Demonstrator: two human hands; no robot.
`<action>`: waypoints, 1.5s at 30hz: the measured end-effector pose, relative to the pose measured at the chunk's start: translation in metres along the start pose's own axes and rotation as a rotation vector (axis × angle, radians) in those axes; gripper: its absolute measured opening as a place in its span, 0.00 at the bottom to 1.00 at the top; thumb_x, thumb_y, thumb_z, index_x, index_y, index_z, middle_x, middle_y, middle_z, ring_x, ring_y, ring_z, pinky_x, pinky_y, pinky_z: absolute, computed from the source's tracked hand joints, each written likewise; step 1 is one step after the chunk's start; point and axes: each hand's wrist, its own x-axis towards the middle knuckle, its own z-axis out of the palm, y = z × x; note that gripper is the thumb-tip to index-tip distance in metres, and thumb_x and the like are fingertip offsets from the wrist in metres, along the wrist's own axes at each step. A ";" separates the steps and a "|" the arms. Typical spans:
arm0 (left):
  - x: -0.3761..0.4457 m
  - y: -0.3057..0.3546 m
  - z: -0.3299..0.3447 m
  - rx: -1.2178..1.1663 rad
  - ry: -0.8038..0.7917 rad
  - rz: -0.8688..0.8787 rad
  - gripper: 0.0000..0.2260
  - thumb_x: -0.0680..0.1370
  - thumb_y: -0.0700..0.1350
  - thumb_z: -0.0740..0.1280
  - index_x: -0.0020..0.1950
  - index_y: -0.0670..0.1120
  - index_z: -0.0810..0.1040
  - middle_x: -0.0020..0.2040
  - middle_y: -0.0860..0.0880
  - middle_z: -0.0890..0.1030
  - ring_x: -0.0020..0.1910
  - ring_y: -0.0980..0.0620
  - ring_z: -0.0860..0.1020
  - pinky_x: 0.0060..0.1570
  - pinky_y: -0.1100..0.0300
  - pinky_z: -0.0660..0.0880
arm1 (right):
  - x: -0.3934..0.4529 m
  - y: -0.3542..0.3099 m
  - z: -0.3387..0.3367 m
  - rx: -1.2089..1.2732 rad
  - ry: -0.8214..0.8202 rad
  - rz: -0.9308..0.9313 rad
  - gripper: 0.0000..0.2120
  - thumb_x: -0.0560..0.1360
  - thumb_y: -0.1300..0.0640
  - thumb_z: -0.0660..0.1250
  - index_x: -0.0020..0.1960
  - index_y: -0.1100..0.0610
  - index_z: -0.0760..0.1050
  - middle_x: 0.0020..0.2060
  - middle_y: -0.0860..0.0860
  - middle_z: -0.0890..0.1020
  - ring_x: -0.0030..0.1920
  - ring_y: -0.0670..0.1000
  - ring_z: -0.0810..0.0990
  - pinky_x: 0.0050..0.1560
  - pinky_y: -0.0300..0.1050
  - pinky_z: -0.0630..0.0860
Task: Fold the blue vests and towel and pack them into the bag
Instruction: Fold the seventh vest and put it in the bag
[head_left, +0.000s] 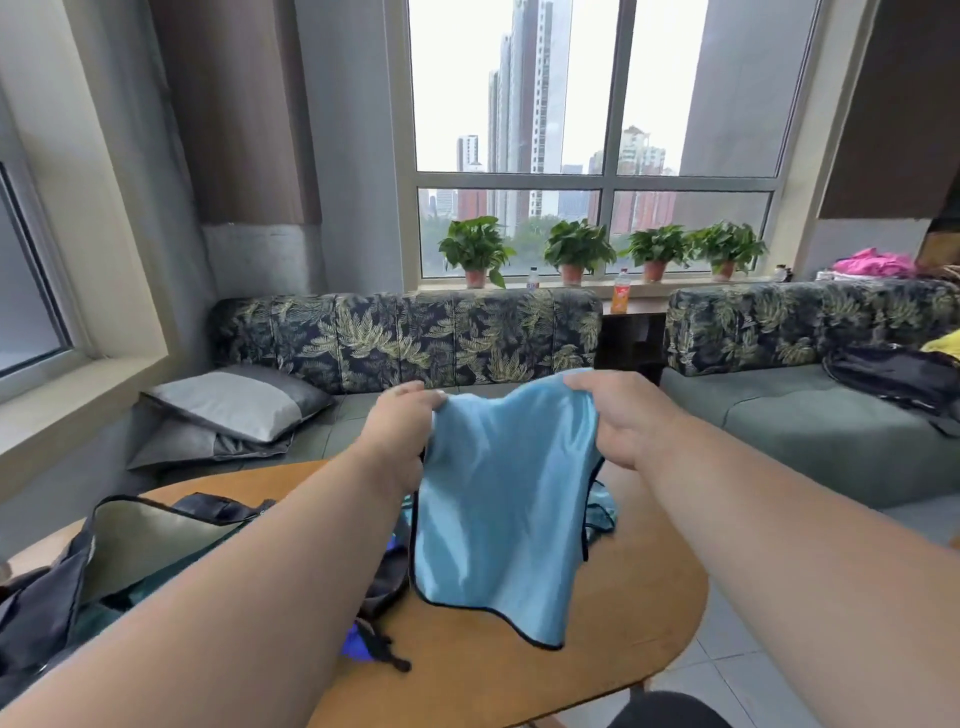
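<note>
You are holding the light blue cloth (498, 499) up in the air over the wooden table (623, 613), just past the middle of it. Your left hand (400, 431) pinches one top corner and your right hand (618, 421) pinches the other top corner, both with fingers curled round the edge. Watch out: the cloth looks thin and slippery, so I think a corner could slide out of your fingers, and then the whole thing would drop in a heap and you would have to start over. The bottom edge hangs low and wavy, so it may land crooked on the table and the fold would come out messy. It could also catch on the dark straps (384, 649) lying just below it. The cloth is soft and floppy, light blue with a thin dark trim all round, and it sags between your hands. More blue cloth (602, 512) peeks out behind it on the table. The bag (119, 545) sits open at the left side of the table, near your left arm, with its mouth gaping.
</note>
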 end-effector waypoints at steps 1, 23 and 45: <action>0.003 0.012 0.001 -0.059 -0.003 0.107 0.14 0.82 0.39 0.68 0.67 0.47 0.77 0.52 0.44 0.83 0.42 0.47 0.82 0.39 0.56 0.80 | 0.004 -0.013 -0.001 0.028 -0.002 -0.071 0.06 0.82 0.67 0.64 0.57 0.63 0.79 0.42 0.60 0.83 0.35 0.54 0.84 0.38 0.48 0.81; -0.107 -0.216 -0.137 0.267 -0.082 -0.235 0.11 0.71 0.50 0.81 0.49 0.45 0.88 0.46 0.49 0.87 0.47 0.51 0.80 0.53 0.57 0.72 | -0.087 0.224 -0.025 -0.497 -0.274 0.280 0.15 0.83 0.68 0.61 0.60 0.54 0.81 0.58 0.52 0.83 0.48 0.48 0.82 0.38 0.32 0.76; -0.148 -0.222 -0.141 0.825 0.093 0.164 0.15 0.73 0.43 0.77 0.48 0.66 0.85 0.47 0.63 0.85 0.44 0.65 0.83 0.44 0.76 0.73 | -0.091 0.245 -0.021 -0.366 -0.180 0.344 0.22 0.81 0.72 0.61 0.70 0.58 0.78 0.70 0.55 0.74 0.72 0.54 0.72 0.66 0.50 0.74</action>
